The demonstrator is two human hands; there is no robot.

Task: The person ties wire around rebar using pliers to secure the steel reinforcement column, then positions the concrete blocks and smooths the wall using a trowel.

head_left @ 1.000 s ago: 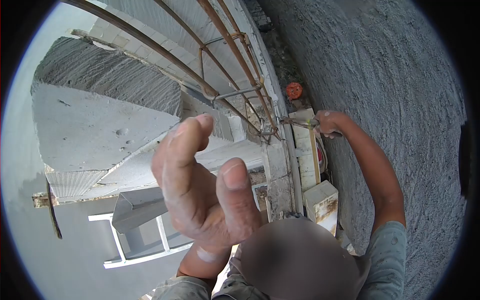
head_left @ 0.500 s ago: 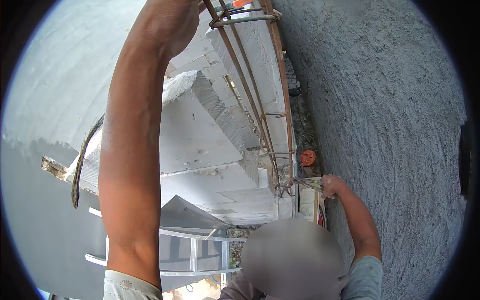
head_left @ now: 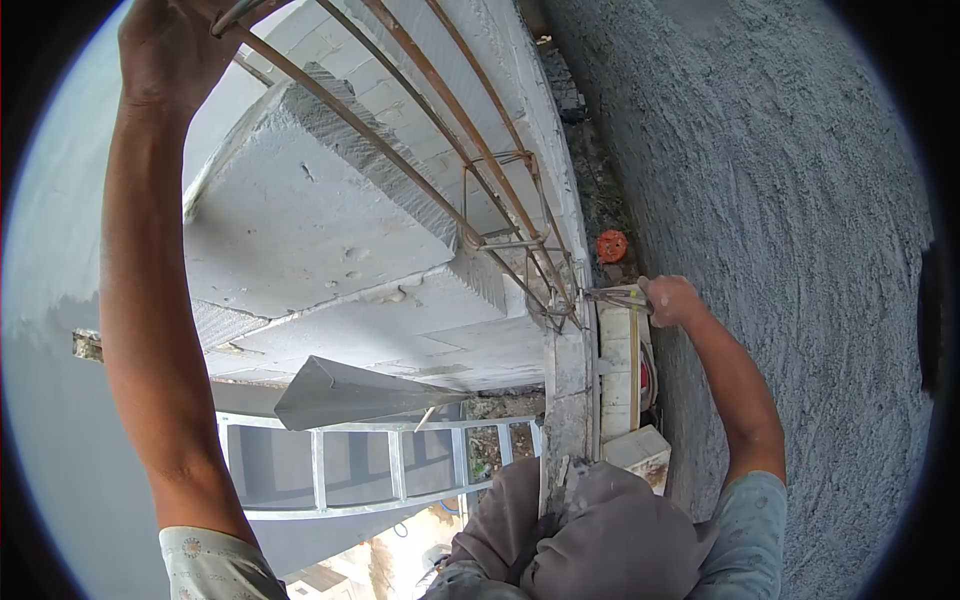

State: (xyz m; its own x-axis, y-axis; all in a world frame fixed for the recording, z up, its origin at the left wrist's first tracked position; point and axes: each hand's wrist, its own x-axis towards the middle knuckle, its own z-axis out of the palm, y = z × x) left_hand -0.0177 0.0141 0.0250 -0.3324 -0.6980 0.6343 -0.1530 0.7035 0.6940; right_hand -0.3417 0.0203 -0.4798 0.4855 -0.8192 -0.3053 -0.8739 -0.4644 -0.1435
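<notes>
At the top left, my left hand (head_left: 175, 55) is closed around the upper part of a rusty rebar cage (head_left: 415, 95), partly cut off by the view's edge. The long bars lean from there down to the top of a narrow wall (head_left: 568, 400), tied with wire stirrups. My right hand (head_left: 672, 300) is closed on the handles of pincers (head_left: 620, 297), whose jaws are at the foot of the cage. The exact contact of the jaws with the wire is too small to make out.
Pale blocks (head_left: 330, 220) stand left of the cage. A rough grey wall (head_left: 800, 220) rises at the right. Below left are an aluminium ladder (head_left: 397, 465) and a bent metal sheet (head_left: 350, 393). An orange round object (head_left: 611, 246) lies in the gap beyond my right hand.
My left hand has gone from open in front of the view up to the bars at the top left. The cage's top now leans further left than half a second ago. My right hand still holds the pincers.
</notes>
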